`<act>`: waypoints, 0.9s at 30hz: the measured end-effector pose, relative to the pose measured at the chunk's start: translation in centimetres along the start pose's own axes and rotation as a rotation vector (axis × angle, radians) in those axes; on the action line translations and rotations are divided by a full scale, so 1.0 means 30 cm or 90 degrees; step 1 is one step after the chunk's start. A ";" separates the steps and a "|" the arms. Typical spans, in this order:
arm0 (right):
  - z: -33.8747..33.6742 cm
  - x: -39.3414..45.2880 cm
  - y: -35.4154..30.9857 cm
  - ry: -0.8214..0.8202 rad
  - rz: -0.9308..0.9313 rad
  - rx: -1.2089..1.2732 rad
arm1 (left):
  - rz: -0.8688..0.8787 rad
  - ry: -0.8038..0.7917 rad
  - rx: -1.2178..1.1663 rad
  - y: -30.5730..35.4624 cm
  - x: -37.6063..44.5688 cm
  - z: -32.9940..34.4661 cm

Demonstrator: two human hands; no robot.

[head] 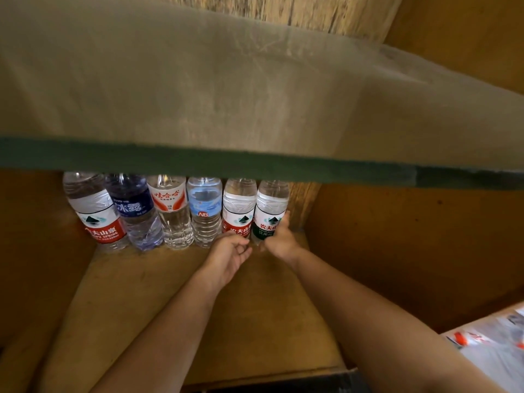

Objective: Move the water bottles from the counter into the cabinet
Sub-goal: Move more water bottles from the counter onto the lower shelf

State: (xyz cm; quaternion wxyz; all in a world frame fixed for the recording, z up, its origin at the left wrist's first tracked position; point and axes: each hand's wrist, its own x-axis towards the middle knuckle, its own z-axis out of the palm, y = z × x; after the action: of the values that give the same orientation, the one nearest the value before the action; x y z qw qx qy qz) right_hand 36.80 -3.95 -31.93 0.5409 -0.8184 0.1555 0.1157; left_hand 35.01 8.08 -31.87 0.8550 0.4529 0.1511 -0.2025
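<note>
Six bottles in a row at far back of cabinet shelf [255, 321]. R hand [279, 239] grasps green-label bottle [269, 214] – rightmost one. L hand [228, 258] released, fingers loose, just near red-label bottle [238, 208].

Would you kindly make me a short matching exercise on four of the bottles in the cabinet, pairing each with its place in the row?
Things:
1. Dark blue-label bottle
2. Green-label bottle
3. Light blue-label bottle marked NB
4. White-label bottle with red writing

Places:
A. Far right end, touched by the right hand
B. Second from the left
C. Third from the left
D. Fourth from the left

Pairs: 1-B, 2-A, 3-D, 4-C
</note>
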 end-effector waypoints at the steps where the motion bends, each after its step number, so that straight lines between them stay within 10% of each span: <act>1: 0.002 0.003 0.002 0.002 0.006 -0.021 | -0.001 0.002 0.003 0.001 0.003 -0.002; 27: 0.026 0.019 0.054 0.003 0.037 -0.017 | -0.005 0.051 0.027 0.011 0.012 0.025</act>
State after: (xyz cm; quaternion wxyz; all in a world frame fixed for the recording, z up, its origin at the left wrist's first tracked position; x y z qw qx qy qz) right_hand 36.70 -3.88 -33.81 0.5258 -0.8211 0.1788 0.1314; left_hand 35.54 7.55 -31.39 0.8376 0.4783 0.1827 -0.1905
